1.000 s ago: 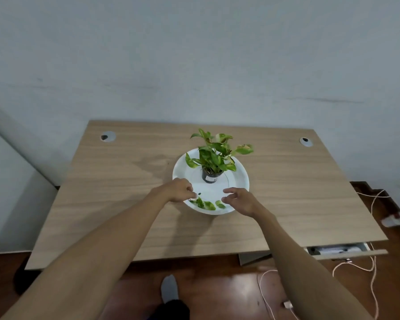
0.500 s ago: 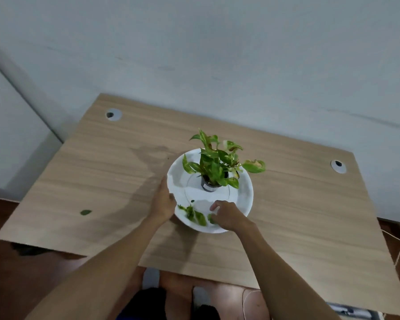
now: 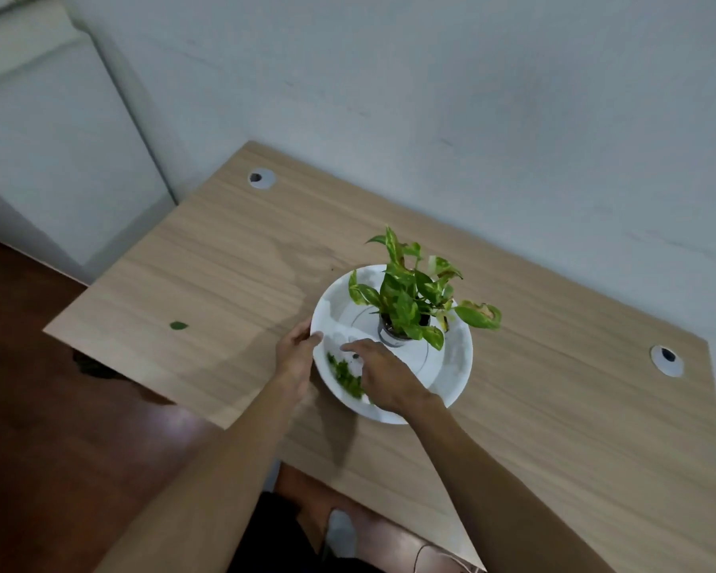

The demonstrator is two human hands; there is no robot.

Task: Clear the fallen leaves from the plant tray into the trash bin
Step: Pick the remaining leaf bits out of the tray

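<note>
The fallen leaves [image 3: 345, 376] lie in a loose green heap on the near left part of the white plant tray [image 3: 455, 366], between the two hands; they look small, thin and limp, so by judgement they weigh next to nothing, will crumple without resisting, and may cling to the smooth tray or scatter if swept too hard. The best hold would be a fingertip pinch on the heap itself, or a sweep toward the rim into a cupped palm. The right hand [image 3: 383, 378] rests palm down over the heap's right edge with fingers spread and extended; its grip looks open, though whether any leaf is trapped beneath the palm cannot be told. The left hand [image 3: 296, 352] is set against the tray's left rim, thumb over the lip, grip closed on the rim to steady it. The potted plant [image 3: 408, 301] stands upright near the tray's centre, just beyond the right hand's fingertips; the tray with pot is top-heavy by judgement and should be braced, not tipped. One stray leaf [image 3: 178, 325] lies well apart on the table [image 3: 224, 262], near its left edge. The trash bin is not in view. The heap is blurred, so the number of leaves cannot be made out, and part of it is hidden under the right hand. The pot's base is partly screened by foliage.
</note>
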